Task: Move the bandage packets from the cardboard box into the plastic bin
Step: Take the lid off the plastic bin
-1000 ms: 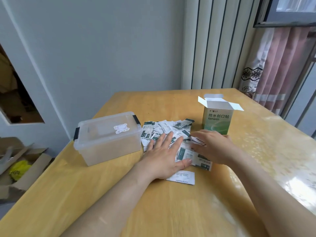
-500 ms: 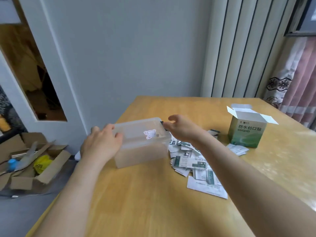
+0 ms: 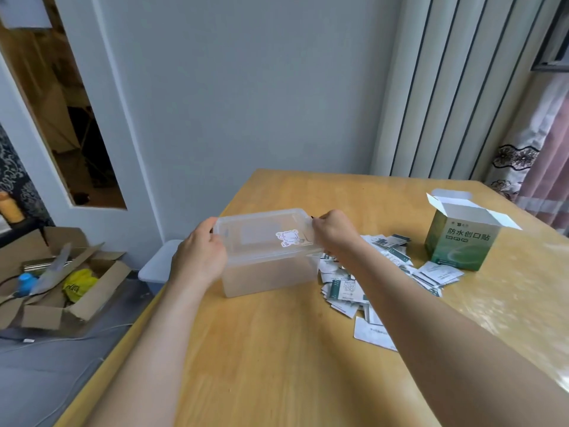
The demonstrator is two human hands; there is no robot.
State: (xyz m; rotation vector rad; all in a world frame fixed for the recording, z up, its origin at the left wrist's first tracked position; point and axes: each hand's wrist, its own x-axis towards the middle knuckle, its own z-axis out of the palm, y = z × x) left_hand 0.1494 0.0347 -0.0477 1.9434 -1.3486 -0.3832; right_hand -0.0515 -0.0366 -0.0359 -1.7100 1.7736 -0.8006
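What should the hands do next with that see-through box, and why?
Probably lift the lid off the plastic bin and set it aside. The left hand and right hand grip the lid's two ends, and it looks partly raised. The bandage packets lie loose on the table, and can't go in until the bin is open.

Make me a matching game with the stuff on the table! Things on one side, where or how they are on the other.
Things:
1. plastic bin
2. cardboard box
3. bandage packets
4. sticker

Descriptions:
A. spread loose on the table
B. on the clear lid
C. standing with its top flaps open
D. gripped at both ends by the left hand and right hand

Pairs: 1-D, 2-C, 3-A, 4-B
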